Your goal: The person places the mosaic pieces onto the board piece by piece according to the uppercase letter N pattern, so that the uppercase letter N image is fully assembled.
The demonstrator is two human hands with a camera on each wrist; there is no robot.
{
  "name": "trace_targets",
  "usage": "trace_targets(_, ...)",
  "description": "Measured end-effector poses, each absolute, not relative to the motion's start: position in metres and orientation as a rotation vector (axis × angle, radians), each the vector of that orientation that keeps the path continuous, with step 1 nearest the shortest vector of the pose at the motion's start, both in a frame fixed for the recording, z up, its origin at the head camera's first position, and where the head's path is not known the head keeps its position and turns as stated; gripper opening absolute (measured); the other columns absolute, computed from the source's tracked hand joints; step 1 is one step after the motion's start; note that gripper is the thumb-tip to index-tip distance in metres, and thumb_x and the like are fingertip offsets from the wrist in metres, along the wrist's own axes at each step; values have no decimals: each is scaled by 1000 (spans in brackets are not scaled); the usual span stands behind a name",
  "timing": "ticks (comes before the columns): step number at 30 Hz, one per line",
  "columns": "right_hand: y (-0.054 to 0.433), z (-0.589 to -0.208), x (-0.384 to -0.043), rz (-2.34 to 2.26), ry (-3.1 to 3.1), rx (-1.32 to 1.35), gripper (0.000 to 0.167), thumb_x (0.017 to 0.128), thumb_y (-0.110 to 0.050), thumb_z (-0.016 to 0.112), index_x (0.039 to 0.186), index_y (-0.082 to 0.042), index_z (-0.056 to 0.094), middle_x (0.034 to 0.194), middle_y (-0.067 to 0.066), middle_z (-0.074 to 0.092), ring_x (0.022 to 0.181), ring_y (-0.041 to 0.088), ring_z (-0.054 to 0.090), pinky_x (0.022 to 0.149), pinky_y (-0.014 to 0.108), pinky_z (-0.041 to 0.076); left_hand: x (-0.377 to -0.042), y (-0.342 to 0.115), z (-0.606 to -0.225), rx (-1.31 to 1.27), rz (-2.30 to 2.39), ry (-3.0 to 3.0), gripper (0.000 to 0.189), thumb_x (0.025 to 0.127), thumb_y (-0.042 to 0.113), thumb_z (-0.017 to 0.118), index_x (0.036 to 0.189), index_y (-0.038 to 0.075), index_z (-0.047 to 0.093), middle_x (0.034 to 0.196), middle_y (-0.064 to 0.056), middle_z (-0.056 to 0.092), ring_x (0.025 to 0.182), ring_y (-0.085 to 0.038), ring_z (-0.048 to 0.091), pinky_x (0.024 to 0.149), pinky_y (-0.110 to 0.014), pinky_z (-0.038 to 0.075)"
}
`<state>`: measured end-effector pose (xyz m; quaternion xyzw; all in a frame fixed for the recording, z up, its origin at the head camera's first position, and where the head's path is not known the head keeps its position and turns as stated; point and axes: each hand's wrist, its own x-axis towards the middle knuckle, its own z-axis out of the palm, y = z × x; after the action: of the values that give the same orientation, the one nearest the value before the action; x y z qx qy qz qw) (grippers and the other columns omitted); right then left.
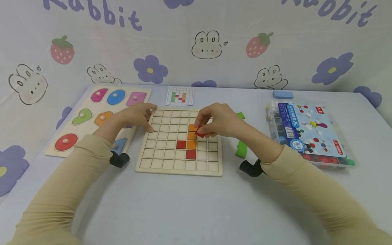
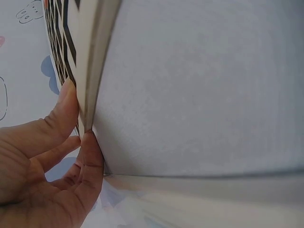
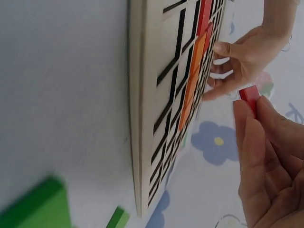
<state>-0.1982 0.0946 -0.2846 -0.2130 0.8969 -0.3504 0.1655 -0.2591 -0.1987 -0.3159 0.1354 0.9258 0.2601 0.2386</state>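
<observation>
My right hand [image 1: 218,119] pinches a small red tile [image 3: 250,97] between thumb and fingertips, above the right part of a wooden grid board [image 1: 159,163]. Set in the squares below are a column of orange tiles [image 1: 192,144] and two red tiles [image 1: 181,145]. At the board's far left corner, my left hand [image 1: 136,115] rests its thumb and fingertips, spread apart, along the edge. In the left wrist view, that thumb [image 2: 66,102] touches the board's rim. A pattern card [image 1: 179,96] with coloured squares lies behind the board.
Green tiles [image 1: 241,149] lie right of the board, partly hidden by my right forearm. A wooden shape puzzle [image 1: 92,131] stands at the left, under my left forearm. To the right are a clear box with a printed sheet [image 1: 309,129] and a blue block [image 1: 282,94].
</observation>
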Motion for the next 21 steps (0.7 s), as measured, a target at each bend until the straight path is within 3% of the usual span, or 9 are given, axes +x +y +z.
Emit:
trace_targets(7,66,-292,-211,-995,2542,-698,12,88,-9,73,100,-11,75,89,6,72,73,16,68,68,25,57,-259,-198,-315,373,710,2537,90,80,4,79,154,1,29,142,-29,45,115,-32,47,106,-49,41)
trace_targets(15,41,-297,-225,-987,2475,-738,18,89,-3,68,103,-9,75,92,7,76,71,13,64,64,20,53,-260,-198,-316,369,702,2536,90,79,5,80,154,0,29,142,-30,45,123,-37,51,110,-53,41)
trace_targets(21,25,-304,-230,-879,2505,-781,21,89,0,67,105,-10,75,97,7,76,80,14,65,67,20,52,-260,-197,-314,359,691,2531,92,79,7,80,154,0,28,143,-30,44,125,-38,50,111,-54,39)
